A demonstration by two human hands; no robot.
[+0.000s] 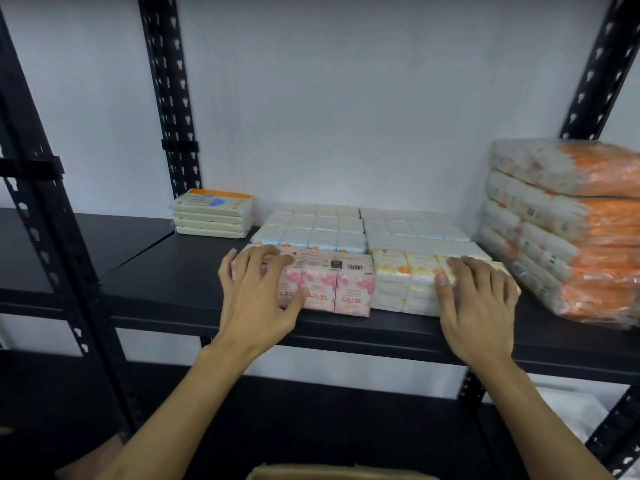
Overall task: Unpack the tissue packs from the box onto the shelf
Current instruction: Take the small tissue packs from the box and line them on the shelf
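Step in hand, as judged: seating two tissue packs side by side at the front of the shelf (166, 282).

Left hand (258, 296): fingers spread over the top of the pink pack (329, 289), thumb pressed on its front face. This is a loose hold or press, not a full clasp. Right hand (479, 306): fingers laid flat and fairly wide over the top right of the cream pack (405, 282), thumb down the front. Both packs rest on the shelf, touching or nearly touching each other, near the front lip.

To do it well: push both packs straight back together, keeping their front faces level, until they meet the row behind. Press low on the front faces so the soft wrap does not buckle or tip.

Around: behind the pink pack sits a blue-edged block of packs (311, 233), behind the cream one a white block (419, 230); little room remains behind. A small stack of flat packs (213, 216) stands back left, by the upright. A tall orange-and-white stack (561, 230) stands just right of the right hand and leans a little; a knuckle could nudge it. The box (339, 472) shows only as a cardboard edge at the bottom; contents not visible, so remaining count unknown. Open shelf lies to the left.
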